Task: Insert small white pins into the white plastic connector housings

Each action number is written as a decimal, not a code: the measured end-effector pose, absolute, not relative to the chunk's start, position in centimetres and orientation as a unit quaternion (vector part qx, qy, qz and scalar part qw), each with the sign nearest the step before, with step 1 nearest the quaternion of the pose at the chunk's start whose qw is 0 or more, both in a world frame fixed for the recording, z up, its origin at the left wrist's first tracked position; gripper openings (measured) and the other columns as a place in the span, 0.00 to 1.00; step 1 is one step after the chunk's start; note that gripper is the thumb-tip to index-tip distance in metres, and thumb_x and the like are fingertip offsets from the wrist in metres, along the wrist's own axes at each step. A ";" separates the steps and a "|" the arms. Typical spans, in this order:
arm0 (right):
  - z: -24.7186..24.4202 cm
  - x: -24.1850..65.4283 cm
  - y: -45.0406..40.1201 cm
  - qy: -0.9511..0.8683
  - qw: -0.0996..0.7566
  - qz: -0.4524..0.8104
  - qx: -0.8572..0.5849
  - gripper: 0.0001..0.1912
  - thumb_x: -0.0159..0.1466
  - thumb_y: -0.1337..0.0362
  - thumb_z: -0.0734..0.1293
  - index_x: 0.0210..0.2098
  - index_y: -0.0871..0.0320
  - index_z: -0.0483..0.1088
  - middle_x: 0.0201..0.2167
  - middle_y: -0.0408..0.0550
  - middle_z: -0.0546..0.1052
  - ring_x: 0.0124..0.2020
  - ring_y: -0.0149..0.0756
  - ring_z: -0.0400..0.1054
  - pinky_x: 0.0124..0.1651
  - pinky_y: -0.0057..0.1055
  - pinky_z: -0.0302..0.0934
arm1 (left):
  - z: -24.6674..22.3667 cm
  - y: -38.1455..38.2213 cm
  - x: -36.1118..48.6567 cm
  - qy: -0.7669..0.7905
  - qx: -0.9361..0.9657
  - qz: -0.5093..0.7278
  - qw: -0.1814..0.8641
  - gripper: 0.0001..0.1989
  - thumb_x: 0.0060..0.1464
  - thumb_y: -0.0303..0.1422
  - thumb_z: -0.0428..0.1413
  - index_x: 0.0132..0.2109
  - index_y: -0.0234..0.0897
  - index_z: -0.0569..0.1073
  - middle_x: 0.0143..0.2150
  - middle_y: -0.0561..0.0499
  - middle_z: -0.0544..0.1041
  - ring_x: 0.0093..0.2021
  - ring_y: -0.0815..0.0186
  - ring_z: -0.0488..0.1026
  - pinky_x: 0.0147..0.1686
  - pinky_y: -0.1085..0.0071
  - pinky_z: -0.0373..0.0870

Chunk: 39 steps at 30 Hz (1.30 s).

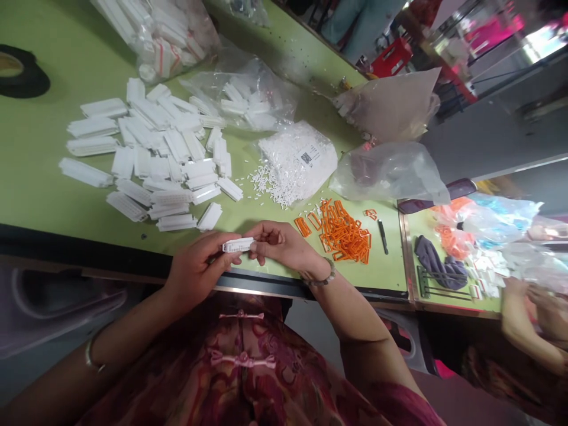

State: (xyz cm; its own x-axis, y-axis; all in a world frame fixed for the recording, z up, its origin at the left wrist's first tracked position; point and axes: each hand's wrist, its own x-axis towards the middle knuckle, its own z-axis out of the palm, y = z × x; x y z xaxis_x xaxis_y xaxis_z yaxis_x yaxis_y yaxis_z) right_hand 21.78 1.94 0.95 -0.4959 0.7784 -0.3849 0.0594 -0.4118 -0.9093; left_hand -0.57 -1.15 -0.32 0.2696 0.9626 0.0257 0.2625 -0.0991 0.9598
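- A white plastic connector housing point(238, 245) is held level above the front edge of the surface, between the two hands.
- Its left end is pinched by the left hand point(197, 272), whose fingers are curled closed around it.
- Its right end is gripped by the fingertips point(258, 238) of the right hand point(284, 245), which is partly closed; a beaded bracelet point(320, 278) is worn on that wrist.
- A loose heap of similar white housings point(151, 154) is spread on the green surface point(270, 228) just beyond the hands.
- Further housings are bagged in a transparent plastic bag point(239, 97) behind the heap.
- A labelled bag of small white plastic pieces point(297, 163) is placed to the right of the heap, with loose pieces point(266, 184) spilled beside it.
- A pile of orange plastic frames point(341, 231) is laid to the right of the right hand, and a black pen point(383, 236) is placed just beside it.
- A second person's hand point(519, 319) is seen at the right edge, beyond a metal rack point(437, 283).
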 end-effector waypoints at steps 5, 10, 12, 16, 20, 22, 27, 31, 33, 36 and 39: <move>0.8 21.6 2.0 -0.444 0.267 0.743 -0.424 0.15 0.60 0.58 0.82 0.39 0.58 0.77 0.27 0.40 0.79 0.26 0.27 0.72 0.31 0.26 0.72 | -0.3 -1.1 -0.4 0.482 0.618 0.374 0.496 0.14 0.62 0.39 0.59 0.47 0.36 0.82 0.36 0.49 0.85 0.25 0.66 0.77 0.30 0.71 0.77; 0.6 21.4 1.9 -0.438 0.283 0.746 -0.414 0.17 0.57 0.57 0.84 0.39 0.57 0.78 0.29 0.41 0.81 0.27 0.28 0.74 0.30 0.26 0.73 | -0.4 -1.0 -0.3 0.472 0.596 0.383 0.524 0.15 0.60 0.40 0.60 0.48 0.37 0.82 0.34 0.50 0.84 0.25 0.65 0.77 0.29 0.70 0.77; 0.1 21.2 1.7 -0.440 0.299 0.735 -0.420 0.17 0.55 0.58 0.84 0.34 0.57 0.77 0.25 0.38 0.79 0.22 0.25 0.69 0.27 0.25 0.69 | -0.4 -0.8 -0.2 0.469 0.591 0.383 0.533 0.15 0.57 0.40 0.62 0.47 0.37 0.83 0.35 0.48 0.85 0.27 0.64 0.79 0.30 0.70 0.77; -0.6 20.8 1.3 -0.443 0.310 0.726 -0.424 0.17 0.56 0.58 0.84 0.33 0.57 0.75 0.24 0.37 0.77 0.21 0.24 0.67 0.27 0.24 0.69 | -0.2 -1.0 0.2 0.480 0.564 0.368 0.562 0.15 0.55 0.43 0.64 0.43 0.38 0.83 0.30 0.49 0.83 0.27 0.63 0.79 0.29 0.70 0.75; -0.1 21.5 1.6 -0.463 0.307 0.730 -0.399 0.23 0.56 0.52 0.85 0.42 0.56 0.78 0.32 0.42 0.81 0.28 0.28 0.74 0.29 0.27 0.74 | 0.8 -0.5 -0.2 0.503 0.547 0.347 0.572 0.17 0.55 0.47 0.63 0.41 0.37 0.82 0.26 0.50 0.82 0.25 0.63 0.77 0.25 0.71 0.72; 0.4 22.3 2.0 -0.468 0.329 0.724 -0.386 0.28 0.57 0.51 0.85 0.51 0.53 0.78 0.44 0.47 0.83 0.36 0.32 0.78 0.34 0.30 0.78 | 2.2 1.5 -0.9 0.529 0.576 0.359 0.509 0.18 0.54 0.48 0.63 0.42 0.37 0.82 0.26 0.50 0.82 0.24 0.65 0.75 0.26 0.70 0.71; 0.9 23.9 2.8 -0.507 0.382 0.636 -0.440 0.20 0.65 0.54 0.81 0.54 0.50 0.79 0.47 0.48 0.82 0.40 0.33 0.76 0.44 0.35 0.79 | 5.9 14.0 -1.6 0.622 0.653 0.358 0.242 0.23 0.63 0.44 0.60 0.58 0.34 0.82 0.40 0.49 0.86 0.36 0.63 0.77 0.43 0.63 0.76; 0.5 24.1 3.0 -0.538 0.372 0.606 -0.453 0.18 0.67 0.54 0.78 0.53 0.51 0.79 0.40 0.45 0.81 0.36 0.32 0.74 0.43 0.36 0.76 | 5.7 23.0 0.0 0.595 0.738 0.262 0.180 0.23 0.62 0.35 0.61 0.62 0.31 0.80 0.57 0.38 0.84 0.51 0.53 0.80 0.57 0.54 0.76; 0.4 24.1 3.0 -0.554 0.378 0.583 -0.459 0.16 0.67 0.54 0.77 0.52 0.51 0.80 0.41 0.46 0.81 0.36 0.32 0.73 0.42 0.35 0.74 | 4.8 24.3 0.1 0.569 0.762 0.270 0.149 0.20 0.63 0.31 0.57 0.60 0.32 0.81 0.59 0.37 0.82 0.57 0.49 0.79 0.61 0.53 0.75; 0.3 24.0 3.0 -0.577 0.376 0.551 -0.471 0.13 0.68 0.54 0.76 0.49 0.51 0.81 0.41 0.46 0.81 0.37 0.32 0.72 0.40 0.34 0.70 | 3.5 23.0 -1.3 0.529 0.782 0.317 0.087 0.19 0.65 0.30 0.52 0.55 0.35 0.83 0.61 0.37 0.80 0.60 0.51 0.77 0.61 0.56 0.74; 0.3 23.8 2.9 -0.592 0.357 0.541 -0.480 0.11 0.69 0.53 0.74 0.46 0.51 0.82 0.39 0.46 0.81 0.34 0.31 0.69 0.38 0.33 0.67 | 3.0 20.9 -2.8 0.495 0.834 0.235 0.058 0.17 0.66 0.38 0.54 0.49 0.35 0.84 0.49 0.40 0.83 0.55 0.50 0.78 0.61 0.53 0.72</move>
State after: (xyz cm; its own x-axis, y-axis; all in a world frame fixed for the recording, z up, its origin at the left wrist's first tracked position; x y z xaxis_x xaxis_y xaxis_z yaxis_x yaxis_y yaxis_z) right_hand 23.79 2.90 0.35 -0.2846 0.9539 -0.0955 0.1812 -0.0443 -0.9824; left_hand -2.85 20.93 3.02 0.3987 0.8539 0.3346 0.7994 -0.5024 0.3295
